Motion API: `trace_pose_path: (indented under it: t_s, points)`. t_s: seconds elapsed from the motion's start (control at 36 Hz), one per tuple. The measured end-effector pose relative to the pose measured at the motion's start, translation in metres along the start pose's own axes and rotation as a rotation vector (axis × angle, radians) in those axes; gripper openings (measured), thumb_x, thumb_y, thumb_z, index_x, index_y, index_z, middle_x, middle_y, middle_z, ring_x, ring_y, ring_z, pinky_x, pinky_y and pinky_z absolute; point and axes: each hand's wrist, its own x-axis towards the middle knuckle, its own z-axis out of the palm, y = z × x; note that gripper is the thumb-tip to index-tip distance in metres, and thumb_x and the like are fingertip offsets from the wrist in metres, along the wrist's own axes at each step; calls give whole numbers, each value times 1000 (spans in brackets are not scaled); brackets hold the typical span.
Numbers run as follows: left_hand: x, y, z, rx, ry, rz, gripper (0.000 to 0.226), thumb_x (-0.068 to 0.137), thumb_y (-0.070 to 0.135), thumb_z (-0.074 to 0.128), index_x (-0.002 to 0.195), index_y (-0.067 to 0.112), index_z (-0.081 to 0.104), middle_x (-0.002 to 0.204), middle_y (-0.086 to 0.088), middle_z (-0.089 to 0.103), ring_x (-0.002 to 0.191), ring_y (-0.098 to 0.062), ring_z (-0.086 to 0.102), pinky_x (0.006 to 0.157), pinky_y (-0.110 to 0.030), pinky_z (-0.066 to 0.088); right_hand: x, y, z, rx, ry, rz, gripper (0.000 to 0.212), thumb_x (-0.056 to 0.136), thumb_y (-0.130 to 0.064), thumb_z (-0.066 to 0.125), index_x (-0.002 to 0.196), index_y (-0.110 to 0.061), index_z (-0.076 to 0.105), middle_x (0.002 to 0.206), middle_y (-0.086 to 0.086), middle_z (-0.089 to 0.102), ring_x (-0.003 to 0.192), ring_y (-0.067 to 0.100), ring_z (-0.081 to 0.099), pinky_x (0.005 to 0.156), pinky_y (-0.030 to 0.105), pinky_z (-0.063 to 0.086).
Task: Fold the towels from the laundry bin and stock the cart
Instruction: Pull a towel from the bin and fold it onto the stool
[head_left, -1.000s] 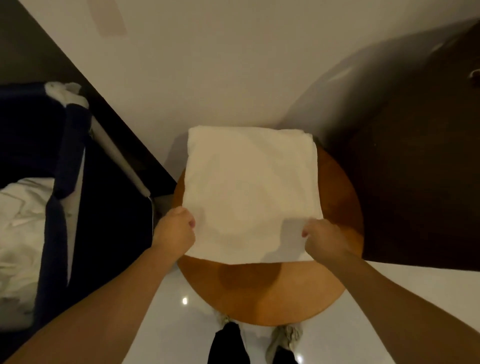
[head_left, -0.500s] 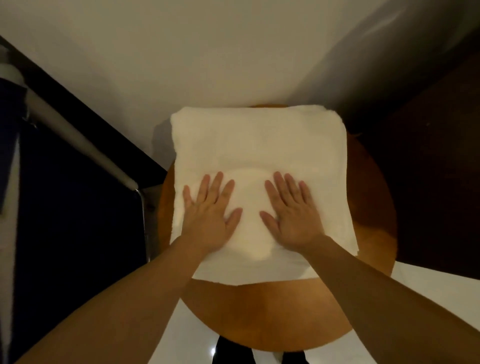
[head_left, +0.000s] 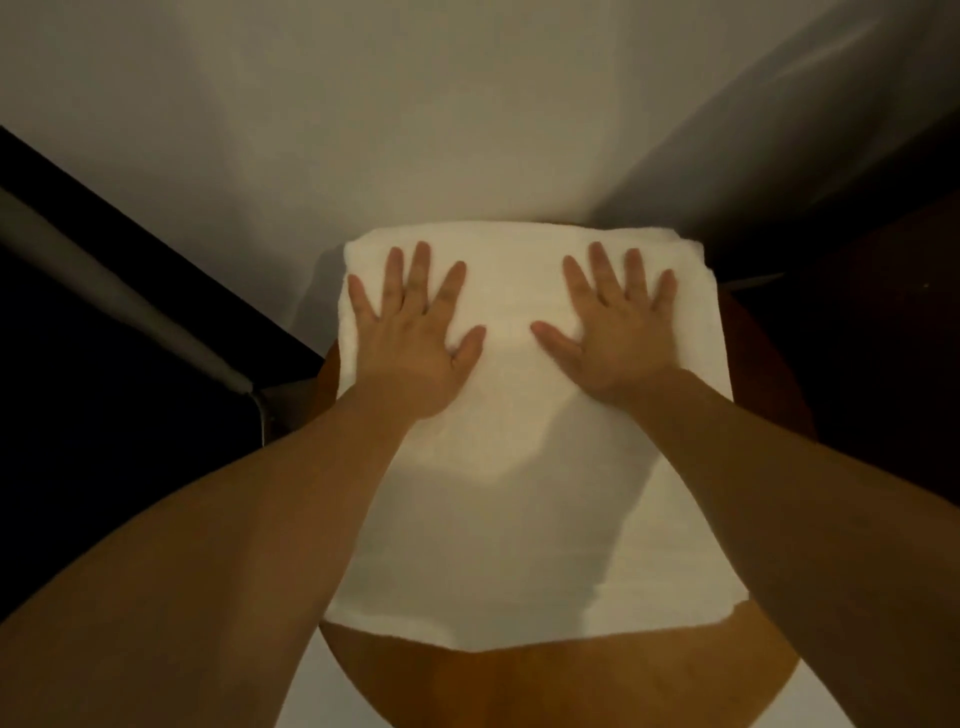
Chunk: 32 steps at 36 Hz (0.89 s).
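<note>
A white folded towel (head_left: 519, 499) lies flat on a round wooden table (head_left: 545, 686) and covers most of its top. My left hand (head_left: 410, 338) presses palm down on the towel's far left part, fingers spread and straight. My right hand (head_left: 618, 332) presses palm down on the far right part in the same way. Both hands lie close to the towel's far folded edge. Nothing is held in either hand.
A pale wall (head_left: 415, 130) rises right behind the table. At the left stands a dark blue laundry bin (head_left: 104, 395) with a grey metal rail (head_left: 130, 306) along its top. Dark furniture (head_left: 883, 338) stands at the right. White floor (head_left: 306, 686) shows below the table.
My hands let go of the towel's near corners, went flat on its middle, then slid outward and away to its far part. The camera has moved closer over the table.
</note>
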Motion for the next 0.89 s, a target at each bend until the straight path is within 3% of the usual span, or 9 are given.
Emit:
trace_pose_path:
  t_s: [0.14, 0.31, 0.42, 0.5, 0.53, 0.58, 0.64, 0.75, 0.89]
  points:
    - [-4, 4, 1, -46, -16, 6, 69, 94, 62, 12, 152, 33, -12, 159, -1, -23, 146, -24, -23, 114, -58, -15, -8, 28, 4, 15, -27, 176, 79, 86, -73, -1, 152, -29, -7, 161, 1, -10, 147, 34, -10, 116, 58, -2]
    - [-54, 7, 7, -218, -63, 4, 70, 98, 55, 22, 155, 23, -2, 162, -3, -11, 148, -21, -16, 116, -49, -15, -17, 5, -7, 52, -107, 282, 95, 79, -75, -9, 152, -14, -8, 159, 15, -12, 146, 38, -8, 116, 60, 1]
    - [-104, 1, 10, -359, -56, -51, 66, 96, 54, 25, 153, 21, 21, 162, -6, 10, 149, -24, 5, 119, -50, -1, -50, -62, -10, 94, -126, 43, 85, 87, -70, 1, 152, -16, -8, 158, 19, -11, 146, 39, -9, 116, 54, -5]
    - [-132, -7, 4, -368, -204, -71, 75, 92, 62, 1, 155, 22, 6, 162, -5, -5, 149, -22, -7, 119, -46, -8, -74, -93, 2, 61, -197, -45, 81, 88, -68, 2, 151, -19, -12, 157, 17, -18, 145, 35, -16, 116, 49, -11]
    - [-144, -15, -1, -384, -240, -110, 77, 89, 62, -1, 155, 22, 1, 162, -4, -9, 149, -21, -10, 118, -43, -10, -79, -103, 2, 60, -205, -61, 83, 87, -67, 2, 152, -18, -11, 157, 17, -19, 145, 34, -17, 116, 49, -11]
    - [-165, -29, -11, -447, -263, -193, 68, 98, 56, 15, 155, 21, -3, 162, -4, -10, 148, -20, -11, 118, -41, -11, -83, -115, -3, 49, -245, -82, 85, 85, -67, 1, 152, -16, -9, 157, 17, -18, 145, 34, -16, 116, 49, -9]
    - [-186, -40, -22, -529, -268, -263, 67, 102, 46, 29, 155, 20, -4, 162, -5, -9, 148, -20, -10, 119, -40, -10, -89, -123, -5, 10, -260, -110, 87, 83, -66, 1, 153, -15, -5, 158, 17, -15, 146, 35, -11, 117, 51, -4]
    - [-217, -57, -50, -571, -227, -320, 64, 103, 38, 31, 155, 18, -1, 163, -5, -1, 149, -21, -2, 120, -41, -5, -93, -130, -10, -60, -289, -116, 86, 83, -65, -2, 153, -16, 4, 160, 17, -3, 146, 38, 1, 117, 51, 9]
    - [-249, -62, -80, -613, -236, -412, 62, 104, 35, 32, 155, 18, 1, 162, -6, 4, 148, -25, 2, 120, -39, 1, -95, -132, -15, -107, -297, -180, 63, 97, -49, 8, 151, -21, 25, 159, 9, 18, 142, 36, 23, 109, 55, 27]
